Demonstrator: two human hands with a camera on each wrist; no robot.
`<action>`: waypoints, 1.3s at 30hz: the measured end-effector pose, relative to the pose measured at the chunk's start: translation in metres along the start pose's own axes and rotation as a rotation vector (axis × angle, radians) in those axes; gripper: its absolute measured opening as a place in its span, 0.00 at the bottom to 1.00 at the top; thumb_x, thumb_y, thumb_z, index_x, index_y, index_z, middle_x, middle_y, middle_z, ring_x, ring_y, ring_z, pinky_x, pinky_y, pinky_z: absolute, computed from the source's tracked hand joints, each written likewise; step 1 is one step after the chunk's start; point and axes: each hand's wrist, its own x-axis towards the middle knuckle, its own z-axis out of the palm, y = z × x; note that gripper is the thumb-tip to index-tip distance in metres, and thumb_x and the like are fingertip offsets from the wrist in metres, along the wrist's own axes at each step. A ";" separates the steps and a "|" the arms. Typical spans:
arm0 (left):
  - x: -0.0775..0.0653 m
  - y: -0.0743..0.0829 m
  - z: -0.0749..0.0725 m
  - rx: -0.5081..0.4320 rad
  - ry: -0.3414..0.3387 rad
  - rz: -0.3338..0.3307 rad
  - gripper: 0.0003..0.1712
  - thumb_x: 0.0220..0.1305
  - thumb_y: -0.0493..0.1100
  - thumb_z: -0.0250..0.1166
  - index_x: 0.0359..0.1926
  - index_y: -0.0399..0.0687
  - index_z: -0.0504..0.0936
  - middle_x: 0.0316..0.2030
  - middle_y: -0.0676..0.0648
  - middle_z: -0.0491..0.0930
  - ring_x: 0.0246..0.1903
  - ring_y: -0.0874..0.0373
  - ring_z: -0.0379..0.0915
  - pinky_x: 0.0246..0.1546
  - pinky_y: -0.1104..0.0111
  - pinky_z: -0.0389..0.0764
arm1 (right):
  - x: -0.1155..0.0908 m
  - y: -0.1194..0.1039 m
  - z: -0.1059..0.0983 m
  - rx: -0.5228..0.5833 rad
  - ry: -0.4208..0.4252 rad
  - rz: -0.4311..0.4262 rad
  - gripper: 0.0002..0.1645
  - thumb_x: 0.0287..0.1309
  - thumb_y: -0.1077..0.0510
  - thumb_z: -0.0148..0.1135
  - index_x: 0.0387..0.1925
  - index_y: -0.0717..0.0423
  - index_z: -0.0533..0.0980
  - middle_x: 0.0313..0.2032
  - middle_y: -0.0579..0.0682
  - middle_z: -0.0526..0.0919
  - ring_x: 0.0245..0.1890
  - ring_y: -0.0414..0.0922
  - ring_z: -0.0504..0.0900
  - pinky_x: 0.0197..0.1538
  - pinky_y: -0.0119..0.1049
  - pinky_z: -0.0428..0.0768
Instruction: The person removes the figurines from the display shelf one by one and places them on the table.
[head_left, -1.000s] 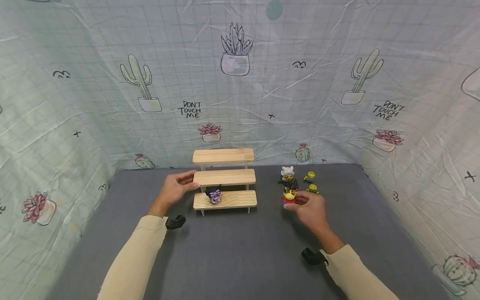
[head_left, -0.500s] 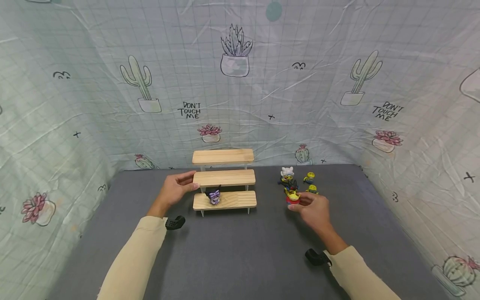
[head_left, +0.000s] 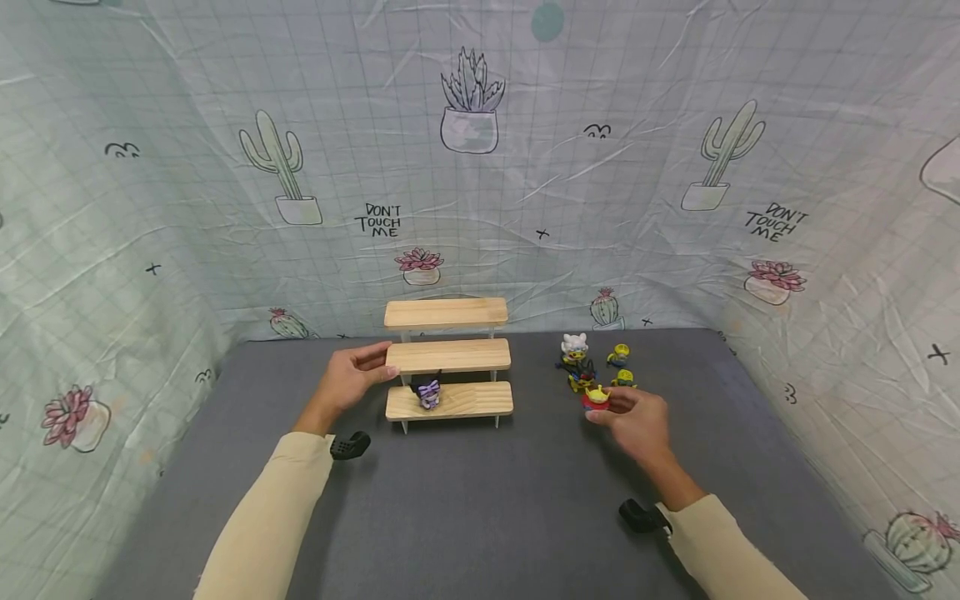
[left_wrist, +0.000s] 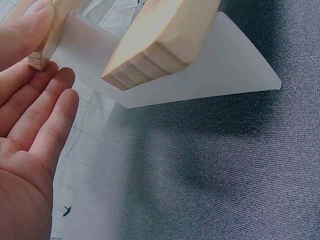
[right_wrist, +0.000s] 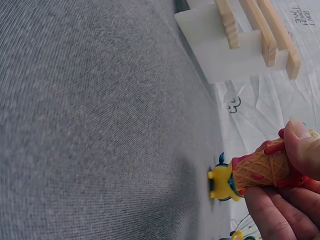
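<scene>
My left hand (head_left: 348,379) grips the left end of the middle tier of a three-tier wooden display shelf (head_left: 450,356). In the left wrist view the thumb lies over the wooden board (left_wrist: 37,59) and the fingertips are beneath it. A small purple and black figurine (head_left: 429,393) sits on the bottom tier. My right hand (head_left: 636,421) pinches a toy figurine (head_left: 596,398) with a yellow head and red middle; the right wrist view shows its waffle-cone base (right_wrist: 261,170). Just behind it, on the dark cloth, stands a yellow and black figurine (head_left: 581,377).
A white-hooded figurine (head_left: 574,348) stands farther back, with two small yellow figurines, one behind (head_left: 619,355) and one nearer (head_left: 624,378), to its right. The dark grey cloth (head_left: 480,508) covers the table. A patterned curtain (head_left: 555,275) encloses the back and sides.
My right hand has moved a little to the right with the cone figurine, uncovering the yellow and black figurine behind. My left hand stays at the shelf.
</scene>
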 end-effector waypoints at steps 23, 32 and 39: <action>0.001 -0.002 -0.001 0.000 -0.006 0.015 0.37 0.68 0.41 0.73 0.74 0.40 0.71 0.68 0.34 0.76 0.67 0.40 0.77 0.64 0.53 0.84 | 0.005 0.020 -0.007 -0.047 0.025 -0.026 0.27 0.52 0.62 0.81 0.53 0.71 0.84 0.51 0.69 0.88 0.52 0.63 0.89 0.55 0.54 0.88; 0.000 -0.001 0.000 -0.007 -0.009 0.012 0.37 0.68 0.41 0.73 0.74 0.40 0.72 0.68 0.34 0.76 0.67 0.40 0.77 0.63 0.54 0.84 | 0.007 0.026 -0.012 -0.043 0.043 -0.023 0.26 0.52 0.63 0.81 0.52 0.70 0.84 0.49 0.70 0.88 0.51 0.62 0.90 0.49 0.43 0.91; -0.001 0.001 0.000 0.009 0.001 0.010 0.36 0.68 0.41 0.73 0.74 0.41 0.72 0.69 0.34 0.76 0.68 0.41 0.76 0.65 0.51 0.82 | 0.009 0.028 -0.014 -0.053 0.042 -0.027 0.27 0.53 0.63 0.80 0.53 0.71 0.84 0.50 0.70 0.88 0.52 0.62 0.89 0.50 0.44 0.91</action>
